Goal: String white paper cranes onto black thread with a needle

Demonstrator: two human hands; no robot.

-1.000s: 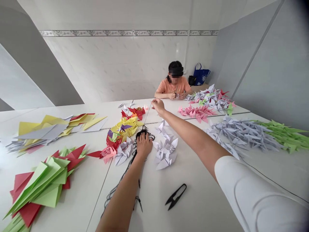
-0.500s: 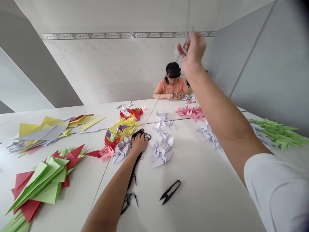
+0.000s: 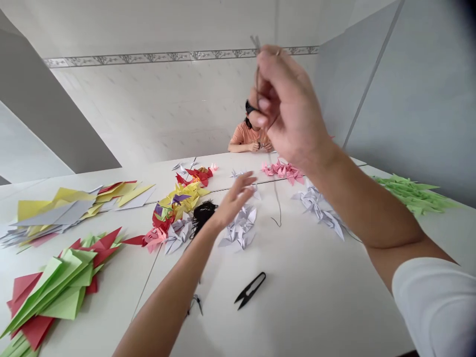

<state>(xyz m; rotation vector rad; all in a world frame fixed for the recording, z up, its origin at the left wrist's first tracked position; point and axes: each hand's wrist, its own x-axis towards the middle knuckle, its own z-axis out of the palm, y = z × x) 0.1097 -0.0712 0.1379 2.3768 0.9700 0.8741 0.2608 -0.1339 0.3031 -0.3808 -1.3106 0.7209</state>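
My right hand [image 3: 286, 101] is raised high, its fingers pinched on a dark thread [image 3: 275, 196] that hangs down to the table and curls at its lower end. Short ends of it stick up above my fingertips. My left hand [image 3: 236, 198] hovers with fingers spread, holding nothing, over white paper cranes [image 3: 241, 229]. Beside its wrist lies a bundle of black thread [image 3: 203, 213], partly hidden by my left forearm. Black thread snips [image 3: 251, 290] rest on the table nearer to me.
Yellow and red paper cranes [image 3: 186, 196] lie left of the bundle. Folded green and red papers [image 3: 63, 282] and yellow and white ones [image 3: 55, 208] are piled further left. Pink cranes [image 3: 284, 171], white cranes [image 3: 316, 203] and green pieces [image 3: 412, 193] lie right. A person [image 3: 243, 136] sits opposite.
My left hand has lifted off the black thread bundle and moved right, fingers spread. My right hand has come closer to me and slightly left, with the thread hanging from it.
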